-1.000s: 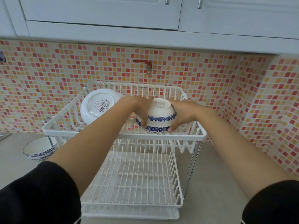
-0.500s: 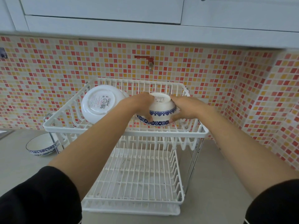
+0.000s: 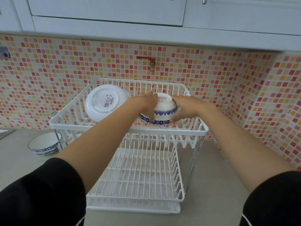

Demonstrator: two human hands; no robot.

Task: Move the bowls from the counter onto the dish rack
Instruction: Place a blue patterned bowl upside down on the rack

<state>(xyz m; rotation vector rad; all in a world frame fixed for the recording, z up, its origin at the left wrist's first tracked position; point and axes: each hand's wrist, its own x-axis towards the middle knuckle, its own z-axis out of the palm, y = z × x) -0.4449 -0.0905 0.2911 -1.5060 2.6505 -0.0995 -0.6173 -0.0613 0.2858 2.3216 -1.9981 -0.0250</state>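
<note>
A white two-tier dish rack (image 3: 172,130) stands on the counter against the tiled wall. In its upper tier a plain white bowl (image 3: 104,103) leans on its side, foot toward me. To its right I hold a white bowl with a blue floral rim (image 3: 164,110) upside down, low inside the upper tier. My left hand (image 3: 146,103) grips its left side and my right hand (image 3: 185,108) its right side. Another blue-patterned bowl (image 3: 43,144) sits upright on the counter, left of the rack.
The rack's lower tier (image 3: 140,175) holds nothing. A red tap (image 3: 149,60) sticks out of the mosaic wall above the rack. White cabinets (image 3: 114,12) hang overhead. A sink edge (image 3: 4,133) shows at far left.
The upside-down blue-rimmed bowl has sunk a little deeper and further back into the upper tier, still held by both hands. My view has shifted slightly.
</note>
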